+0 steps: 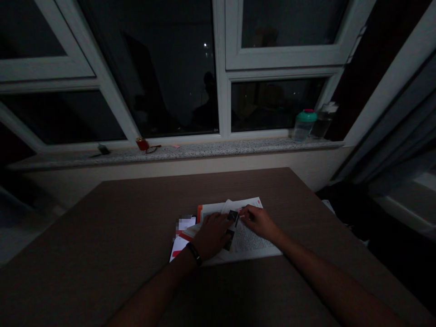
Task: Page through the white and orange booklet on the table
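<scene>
A printed book or magazine (254,243) lies on the table, with text on its right page and an orange-red strip along its left edge. My left hand (211,232), with a dark band on the wrist, lies flat across the paper with fingers stretched out. Under its fingertips is a folded or turned leaf with dark pictures (229,239). My right hand (258,220) rests on the upper right of the page, fingers pinched together near that leaf's edge; what they pinch is too small and dim to tell. A phone (180,245) with a lit screen lies beside the book, partly covered by it.
The brown table (143,213) ends below a speckled stone sill (204,149). On the sill stand a bottle with a teal lid (304,125), a clear bottle (323,120), a small red item (142,144) and a small dark item (103,149). Dark windows rise behind; a curtain (391,113) hangs right.
</scene>
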`<state>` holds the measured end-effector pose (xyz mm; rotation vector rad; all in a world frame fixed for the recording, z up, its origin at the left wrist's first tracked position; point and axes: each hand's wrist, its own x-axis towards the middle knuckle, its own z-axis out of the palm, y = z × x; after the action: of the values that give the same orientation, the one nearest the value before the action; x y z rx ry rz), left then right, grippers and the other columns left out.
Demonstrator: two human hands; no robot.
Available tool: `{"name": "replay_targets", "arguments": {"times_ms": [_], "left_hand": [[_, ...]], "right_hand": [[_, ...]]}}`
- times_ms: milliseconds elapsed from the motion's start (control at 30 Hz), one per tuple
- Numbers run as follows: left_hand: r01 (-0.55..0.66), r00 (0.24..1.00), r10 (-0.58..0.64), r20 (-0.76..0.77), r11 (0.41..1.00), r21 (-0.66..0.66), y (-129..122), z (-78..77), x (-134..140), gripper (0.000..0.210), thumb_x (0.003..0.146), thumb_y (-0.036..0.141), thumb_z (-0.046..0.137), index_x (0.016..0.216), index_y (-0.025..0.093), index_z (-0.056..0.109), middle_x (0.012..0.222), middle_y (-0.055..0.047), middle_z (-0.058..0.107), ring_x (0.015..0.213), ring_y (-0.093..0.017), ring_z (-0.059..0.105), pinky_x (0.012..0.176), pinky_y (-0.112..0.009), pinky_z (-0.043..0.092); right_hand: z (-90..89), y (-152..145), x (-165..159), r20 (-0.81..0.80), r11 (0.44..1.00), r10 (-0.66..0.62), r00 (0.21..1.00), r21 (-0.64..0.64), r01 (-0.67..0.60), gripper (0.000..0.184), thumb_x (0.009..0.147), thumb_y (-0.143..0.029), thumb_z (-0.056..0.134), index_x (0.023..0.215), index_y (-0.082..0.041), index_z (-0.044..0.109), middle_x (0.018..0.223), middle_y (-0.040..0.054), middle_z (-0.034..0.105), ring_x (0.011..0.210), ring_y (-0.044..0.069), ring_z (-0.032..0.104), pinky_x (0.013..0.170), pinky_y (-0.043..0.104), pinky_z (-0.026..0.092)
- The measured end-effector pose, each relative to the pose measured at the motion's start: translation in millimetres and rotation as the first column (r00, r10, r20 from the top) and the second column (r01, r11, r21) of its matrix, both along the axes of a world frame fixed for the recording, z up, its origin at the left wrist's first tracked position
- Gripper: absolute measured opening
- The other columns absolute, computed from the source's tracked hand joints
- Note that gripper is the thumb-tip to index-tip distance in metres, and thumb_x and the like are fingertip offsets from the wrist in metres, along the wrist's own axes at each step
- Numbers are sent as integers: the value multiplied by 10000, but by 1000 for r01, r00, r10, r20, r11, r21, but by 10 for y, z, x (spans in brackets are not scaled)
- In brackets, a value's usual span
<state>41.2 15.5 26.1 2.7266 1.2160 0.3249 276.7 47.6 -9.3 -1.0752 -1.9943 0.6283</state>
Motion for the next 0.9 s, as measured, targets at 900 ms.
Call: {"name": "replay_targets", "arguments": {"times_ms": [900], "left_hand": [[10,997,-12,-82,1000,-24,29,-85,-23,561,905,389,620,1418,267,426,1546,-101,337,1365,-332,348,1069,-535,333]], "right_hand": [[-18,36,-62,46,983,88,995,-164,-79,137,761,-162,668,775,-201,537,643,-55,527,572,114,490,540,211,347]]}}
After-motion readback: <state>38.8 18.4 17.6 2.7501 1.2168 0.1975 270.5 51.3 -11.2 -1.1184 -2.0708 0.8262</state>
